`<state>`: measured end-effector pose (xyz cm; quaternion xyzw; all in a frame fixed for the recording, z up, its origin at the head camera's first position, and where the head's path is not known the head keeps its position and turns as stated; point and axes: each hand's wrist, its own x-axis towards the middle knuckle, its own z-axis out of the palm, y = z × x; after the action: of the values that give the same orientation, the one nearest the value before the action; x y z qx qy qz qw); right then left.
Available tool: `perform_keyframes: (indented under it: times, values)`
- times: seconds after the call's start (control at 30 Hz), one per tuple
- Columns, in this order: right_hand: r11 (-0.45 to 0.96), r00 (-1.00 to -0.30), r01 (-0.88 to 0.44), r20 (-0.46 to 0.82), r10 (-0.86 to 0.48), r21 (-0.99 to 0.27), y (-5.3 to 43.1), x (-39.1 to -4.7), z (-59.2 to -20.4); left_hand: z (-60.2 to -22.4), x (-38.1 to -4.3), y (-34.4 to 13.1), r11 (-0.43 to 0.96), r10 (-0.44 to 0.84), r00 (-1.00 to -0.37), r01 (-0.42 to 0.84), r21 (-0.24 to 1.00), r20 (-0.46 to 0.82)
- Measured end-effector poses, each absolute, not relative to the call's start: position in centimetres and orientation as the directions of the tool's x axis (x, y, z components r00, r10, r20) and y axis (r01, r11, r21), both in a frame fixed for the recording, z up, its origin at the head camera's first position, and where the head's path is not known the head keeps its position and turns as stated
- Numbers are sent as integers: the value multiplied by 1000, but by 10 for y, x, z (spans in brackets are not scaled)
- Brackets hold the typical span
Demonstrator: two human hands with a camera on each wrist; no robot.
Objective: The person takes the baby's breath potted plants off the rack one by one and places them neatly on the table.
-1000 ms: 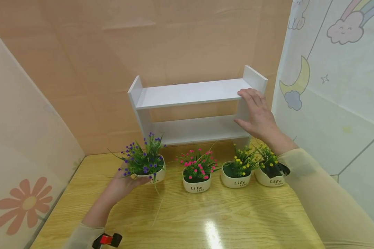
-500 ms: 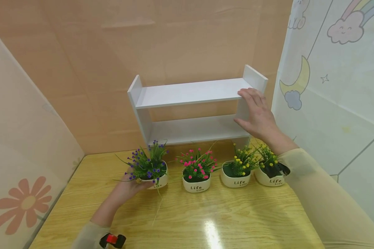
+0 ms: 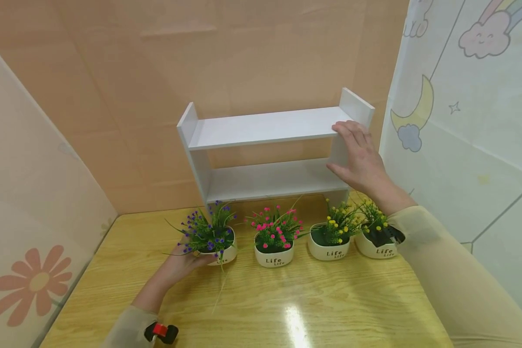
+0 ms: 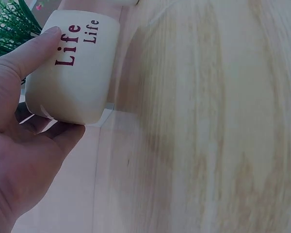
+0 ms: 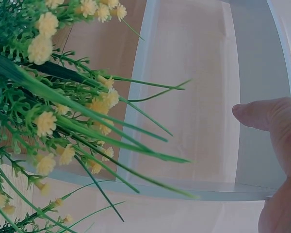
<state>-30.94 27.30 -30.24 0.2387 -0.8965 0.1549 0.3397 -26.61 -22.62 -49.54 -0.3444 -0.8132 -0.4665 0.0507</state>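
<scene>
My left hand [image 3: 184, 261] grips a cream oval flowerpot [image 4: 72, 68] lettered "Life", planted with artificial purple flowers [image 3: 210, 232]. In the left wrist view the thumb lies across the pot's front and the fingers go behind it. The pot's base is at the tabletop; whether it touches cannot be told. At the right end of a white two-tier shelf [image 3: 269, 128], my right hand [image 3: 361, 159] rests its extended fingers on the upper board's front edge. Its thumb [image 5: 262, 114] is spread lower, by the inner side of the side panel.
A pot with pink flowers [image 3: 274, 256] stands right of the purple one, then two yellow-flowered pots, one [image 3: 329, 250] beside the other [image 3: 377, 247] under my right forearm. All stand in front of the shelf on the wooden table [image 3: 252, 304]. Patterned panels [image 3: 474, 145] enclose both sides.
My left hand has brought the purple-flowered pot down and slightly right, into line with the other pots. My right hand stays at the shelf.
</scene>
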Motion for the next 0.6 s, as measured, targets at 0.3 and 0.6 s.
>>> perform_keyframes:
  times: [0.3,0.6]
  values:
    - [843,-668,-522,677,-309,-130,273,-310,-302,-502,-264,-229,359,517,-770,591,723,373]
    - [851,-683,-506,667,-298,-138,271,-309,-302,-505,-264,-228,331,506,-800,524,785,322]
